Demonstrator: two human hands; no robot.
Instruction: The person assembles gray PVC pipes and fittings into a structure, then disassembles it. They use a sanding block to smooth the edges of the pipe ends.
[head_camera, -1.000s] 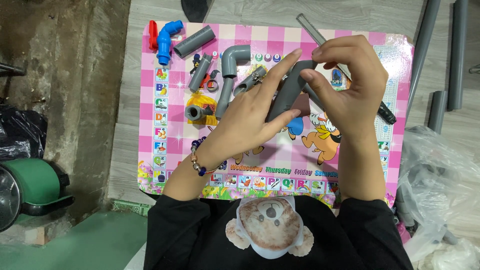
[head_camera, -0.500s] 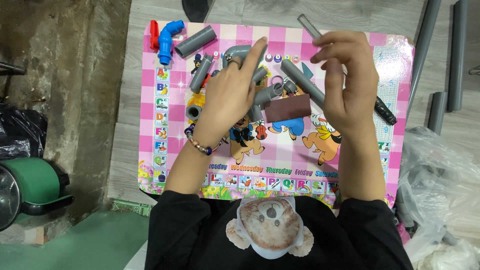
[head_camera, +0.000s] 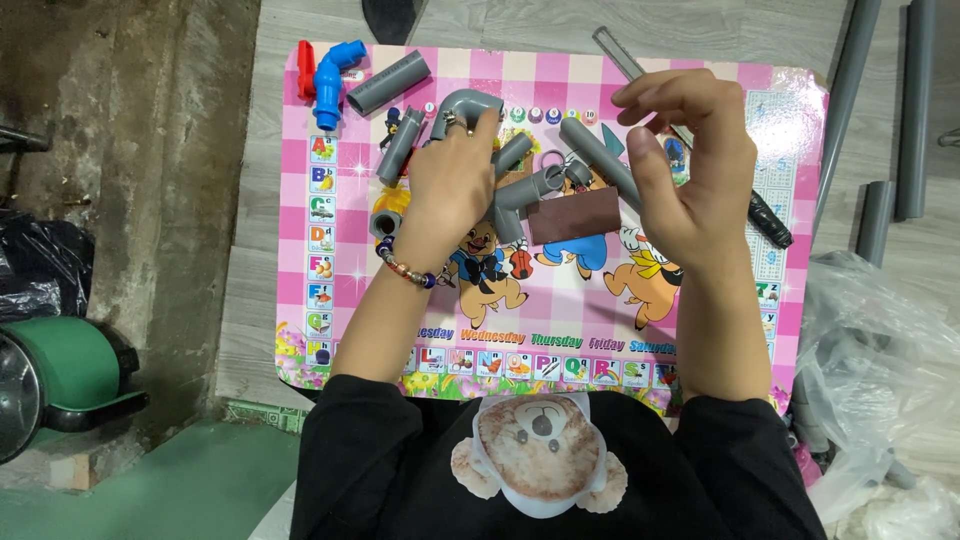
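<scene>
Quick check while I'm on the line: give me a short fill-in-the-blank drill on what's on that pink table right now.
1. The blue plastic elbow fitting lies near the table's far ____ corner.
2. The left hand wears a beaded ____ on its wrist.
3. The flat rectangular piece beside the grey elbow pipe fitting is ____ in colour.
4. The pink checked table is printed with cartoon ____.

Missing words: left; bracelet; brown; animals
</scene>
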